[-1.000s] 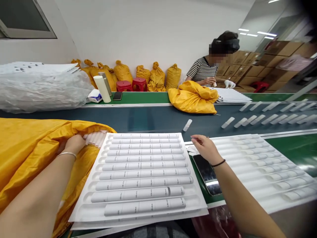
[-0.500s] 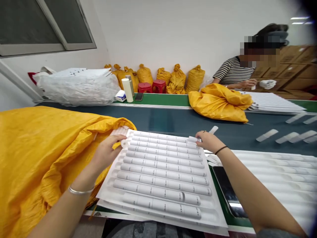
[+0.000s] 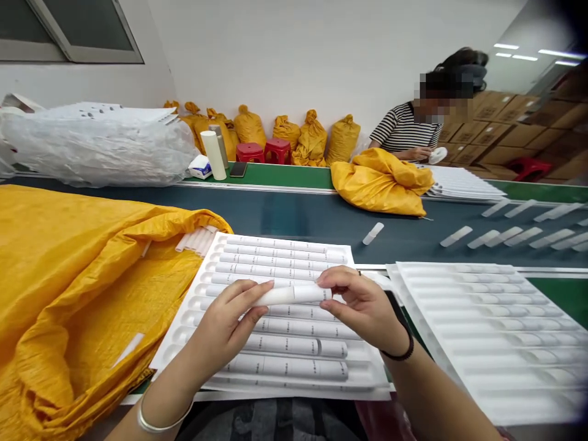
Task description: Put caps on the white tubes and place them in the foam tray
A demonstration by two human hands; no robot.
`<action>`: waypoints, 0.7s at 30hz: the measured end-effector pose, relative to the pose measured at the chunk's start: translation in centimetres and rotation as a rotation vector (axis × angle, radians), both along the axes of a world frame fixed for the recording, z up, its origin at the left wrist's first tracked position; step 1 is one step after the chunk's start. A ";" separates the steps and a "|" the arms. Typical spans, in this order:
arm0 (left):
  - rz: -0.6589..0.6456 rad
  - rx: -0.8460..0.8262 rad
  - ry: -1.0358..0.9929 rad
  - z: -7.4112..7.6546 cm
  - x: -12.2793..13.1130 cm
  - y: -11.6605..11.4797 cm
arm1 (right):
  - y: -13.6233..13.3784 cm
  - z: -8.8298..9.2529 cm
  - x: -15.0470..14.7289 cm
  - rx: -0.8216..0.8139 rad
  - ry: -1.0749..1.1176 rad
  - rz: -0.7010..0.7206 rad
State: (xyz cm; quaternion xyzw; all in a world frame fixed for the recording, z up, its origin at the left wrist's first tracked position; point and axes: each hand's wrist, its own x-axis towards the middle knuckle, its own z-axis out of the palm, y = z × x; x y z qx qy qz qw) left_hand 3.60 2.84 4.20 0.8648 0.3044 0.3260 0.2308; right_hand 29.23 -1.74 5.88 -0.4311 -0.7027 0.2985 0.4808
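Note:
My left hand (image 3: 239, 318) pinches the plain left part of a short white tube (image 3: 278, 296), held in front of me. On its right part is a small printed white roll (image 3: 307, 293), pinched between the fingertips of my right hand (image 3: 356, 303). The two parts meet end to end or one inside the other; I cannot tell which. Below both hands lies a white moulded tray (image 3: 367, 376) with rows of printed white rolls (image 3: 289, 367) in its grooves. Several white tubes (image 3: 195, 241) stick out of the yellow sack (image 3: 82, 245) left of the tray.
On the right rests another white tray (image 3: 427, 318) with tubes. Loose white tubes (image 3: 456, 236) dot the dark conveyor belt (image 3: 294, 214). Across it are a yellow bag (image 3: 381, 184), a phone (image 3: 238, 169) and a person in a striped top (image 3: 399, 131). A dark phone (image 3: 395, 309) is partly hidden by my right wrist.
Both hands have come from the tray's far sides to its middle, bringing the tube and printed roll together. One loose tube on the belt shows more fully. My view has shifted right.

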 end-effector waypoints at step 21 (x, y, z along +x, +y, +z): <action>-0.030 0.377 0.004 1.4 1.0 -0.9 | -0.5 0.2 -0.6 -0.204 0.056 -0.088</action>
